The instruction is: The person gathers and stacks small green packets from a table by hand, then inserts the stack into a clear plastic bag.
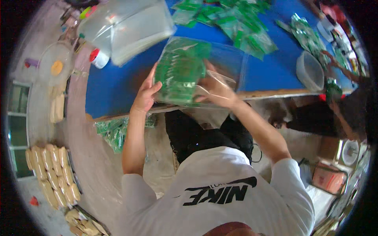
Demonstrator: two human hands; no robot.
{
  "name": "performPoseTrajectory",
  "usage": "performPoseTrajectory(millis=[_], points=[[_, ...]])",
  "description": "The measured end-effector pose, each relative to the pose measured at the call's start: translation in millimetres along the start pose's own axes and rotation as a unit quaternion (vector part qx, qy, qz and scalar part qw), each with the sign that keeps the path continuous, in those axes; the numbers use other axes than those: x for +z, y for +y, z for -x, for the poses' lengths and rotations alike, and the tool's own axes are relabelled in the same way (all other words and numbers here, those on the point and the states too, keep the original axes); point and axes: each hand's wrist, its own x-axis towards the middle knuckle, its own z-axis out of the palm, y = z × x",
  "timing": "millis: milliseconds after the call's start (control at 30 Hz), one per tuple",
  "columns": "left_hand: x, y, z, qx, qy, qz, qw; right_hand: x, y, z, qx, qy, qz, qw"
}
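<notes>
Above the table's front edge, a large clear plastic bag [230,59] is held up with a stack of flat green packets [179,67] in its left part. My left hand [146,96] is closed on the left edge of the bag and stack, thumb in front. At the right end of the packets is my right hand [218,88], with clear film lying over its fingers and wrist. It seems to be within the bag, touching the packets, but its fingers are smeared by motion.
On the blue table [114,86] lie a pile of clear bags [138,35], a red-capped white jar [99,59], loose green packets [244,31] and a clear tub [310,70]. At right, another person [350,106] reaches over more packets. A green bundle [114,135] sits below the table.
</notes>
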Motion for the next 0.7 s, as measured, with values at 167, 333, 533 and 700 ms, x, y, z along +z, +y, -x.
performPoseTrajectory(millis=[167, 333, 533, 700], points=[[8, 2, -10, -0.03, -0.012, -0.061, 0.998, -41, -5, 4, -0.242, 0.08, 0.538, 0.803], [9, 6, -16, -0.035, -0.033, -0.105, 0.993, -56, -4, -54, -0.184, 0.309, 0.182, 0.915], [17, 2, -28, -0.024, -0.044, -0.125, 0.991, -73, 8, -52, -0.17, 0.367, 0.137, 0.904], [5, 8, -20, -0.065, -0.054, -0.108, 0.991, -68, -5, -71, -0.179, 0.394, 0.187, 0.882]])
